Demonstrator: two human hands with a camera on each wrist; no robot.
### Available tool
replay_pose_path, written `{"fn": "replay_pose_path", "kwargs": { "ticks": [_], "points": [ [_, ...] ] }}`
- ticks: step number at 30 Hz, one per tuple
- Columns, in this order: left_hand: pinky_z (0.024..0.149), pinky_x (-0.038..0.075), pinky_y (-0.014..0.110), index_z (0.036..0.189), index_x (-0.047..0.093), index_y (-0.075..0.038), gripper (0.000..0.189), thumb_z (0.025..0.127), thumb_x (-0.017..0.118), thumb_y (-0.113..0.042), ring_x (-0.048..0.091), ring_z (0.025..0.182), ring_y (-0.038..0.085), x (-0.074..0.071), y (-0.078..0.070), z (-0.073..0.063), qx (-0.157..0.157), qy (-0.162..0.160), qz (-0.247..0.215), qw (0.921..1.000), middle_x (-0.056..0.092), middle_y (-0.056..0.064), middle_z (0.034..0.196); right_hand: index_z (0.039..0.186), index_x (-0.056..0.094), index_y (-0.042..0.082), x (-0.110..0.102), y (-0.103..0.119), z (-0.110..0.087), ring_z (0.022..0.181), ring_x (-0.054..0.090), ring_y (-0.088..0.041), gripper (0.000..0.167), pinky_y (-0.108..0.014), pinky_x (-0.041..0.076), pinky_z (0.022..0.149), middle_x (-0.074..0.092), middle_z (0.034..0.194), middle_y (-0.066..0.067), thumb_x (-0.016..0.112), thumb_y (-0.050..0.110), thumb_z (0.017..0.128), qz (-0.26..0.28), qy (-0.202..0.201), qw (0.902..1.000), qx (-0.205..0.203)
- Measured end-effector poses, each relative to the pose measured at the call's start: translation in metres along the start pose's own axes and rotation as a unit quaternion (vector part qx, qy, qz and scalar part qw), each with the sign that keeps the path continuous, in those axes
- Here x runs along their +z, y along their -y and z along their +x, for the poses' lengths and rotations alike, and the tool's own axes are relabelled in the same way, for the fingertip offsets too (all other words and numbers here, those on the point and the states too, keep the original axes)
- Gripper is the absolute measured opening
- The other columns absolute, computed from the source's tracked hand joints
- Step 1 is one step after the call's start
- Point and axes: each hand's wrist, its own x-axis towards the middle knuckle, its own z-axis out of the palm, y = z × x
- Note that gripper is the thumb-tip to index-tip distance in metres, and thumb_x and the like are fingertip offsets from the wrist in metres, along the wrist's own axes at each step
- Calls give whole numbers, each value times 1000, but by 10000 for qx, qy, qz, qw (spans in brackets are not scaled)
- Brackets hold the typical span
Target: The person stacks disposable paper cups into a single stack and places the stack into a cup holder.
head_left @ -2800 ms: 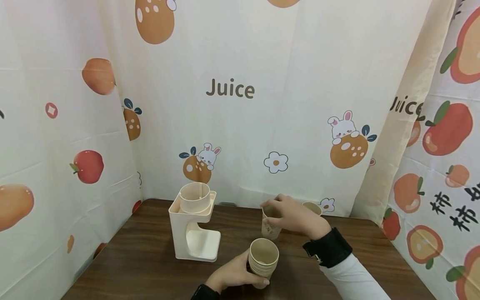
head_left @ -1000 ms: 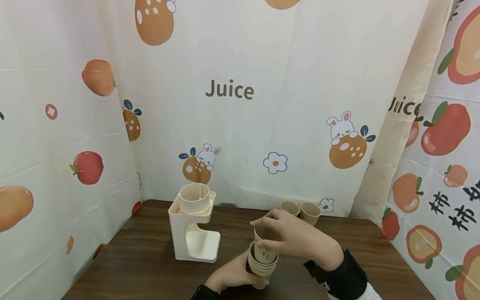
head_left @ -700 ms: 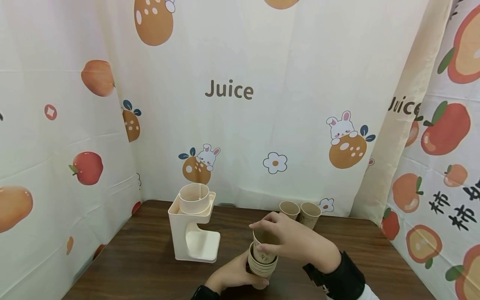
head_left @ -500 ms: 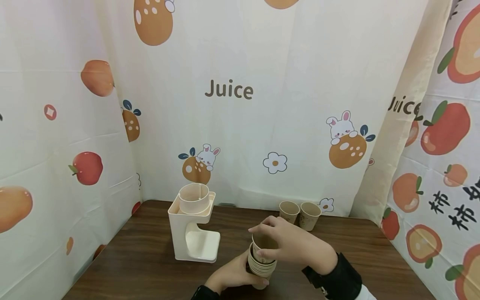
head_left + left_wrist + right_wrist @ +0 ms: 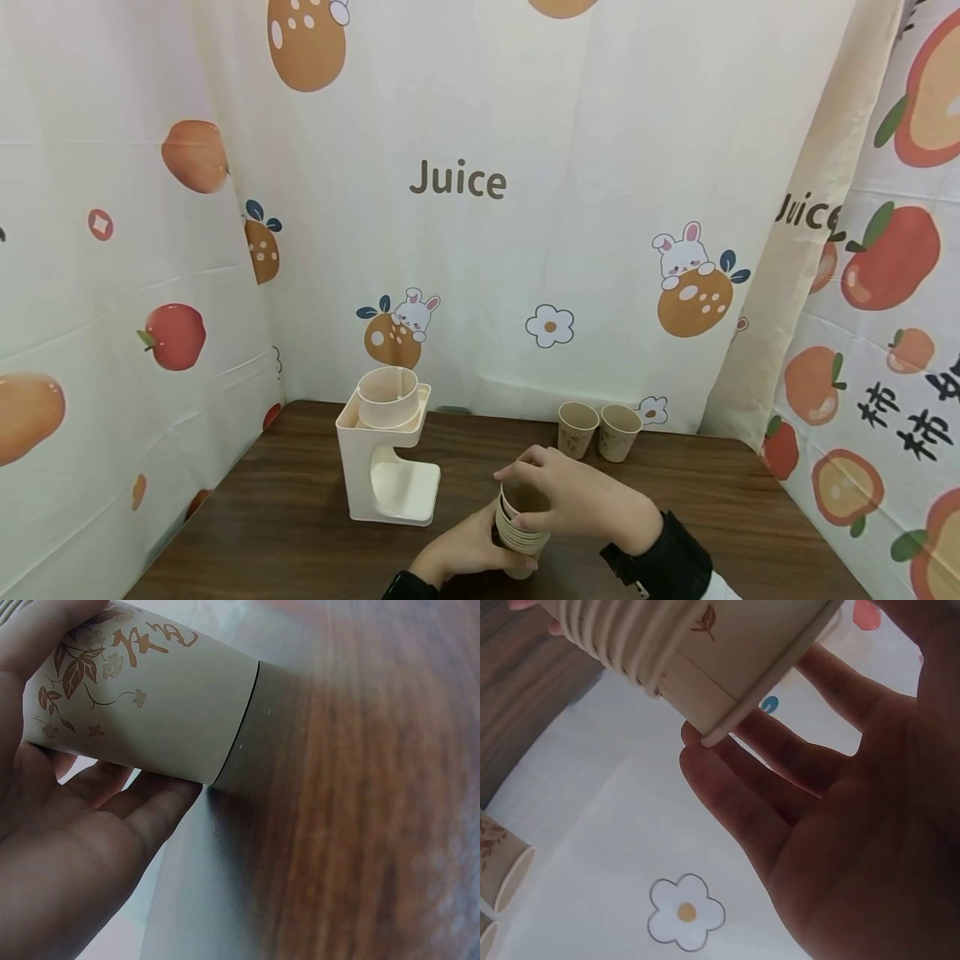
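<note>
A stack of beige paper cups (image 5: pixel 520 540) stands near the table's front edge. My left hand (image 5: pixel 467 550) grips its lower part from the left. In the left wrist view the bottom cup (image 5: pixel 150 712) shows a brown leaf print, with my left hand's fingers (image 5: pixel 120 817) curled under it. My right hand (image 5: pixel 562 497) holds the top cup (image 5: pixel 523 498) by its rim, and that cup sits nested in the stack. The right wrist view shows the stacked rims (image 5: pixel 619 634), the top cup (image 5: pixel 742 652) and my right hand's fingers (image 5: pixel 780 765) against its rim.
A cream cup dispenser (image 5: pixel 388 454) stands at the left of the brown wooden table (image 5: pixel 285 517). Two single paper cups (image 5: pixel 578 429) (image 5: pixel 619 432) stand at the back, by the fruit-printed curtain (image 5: pixel 480 250) that walls in three sides.
My right hand carried one cup from the back toward me and lowered it into the stack, pushing it deeper over the last second. My left hand kept hold of the stack.
</note>
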Motion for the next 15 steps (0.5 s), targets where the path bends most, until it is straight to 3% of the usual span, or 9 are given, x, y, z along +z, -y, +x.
{"fn": "replay_pose_path", "kwargs": {
  "ticks": [7,15],
  "points": [
    [96,45,30,145,37,-18,73,86,79,-17,61,111,15,-1,-1,-1,-123,31,-77,9999,59,-2,126,134,62,28,6,-3,0,110,54,-9,44,-31,49,90,55,122,6,73,40,93,138,201,9997,58],
    [97,45,30,145,39,-20,70,86,78,-17,60,114,14,1,0,-1,-30,79,-74,9999,59,-1,129,133,62,27,11,-6,0,110,52,-10,46,-31,49,89,56,122,4,73,43,92,125,230,9997,23]
  ]
}}
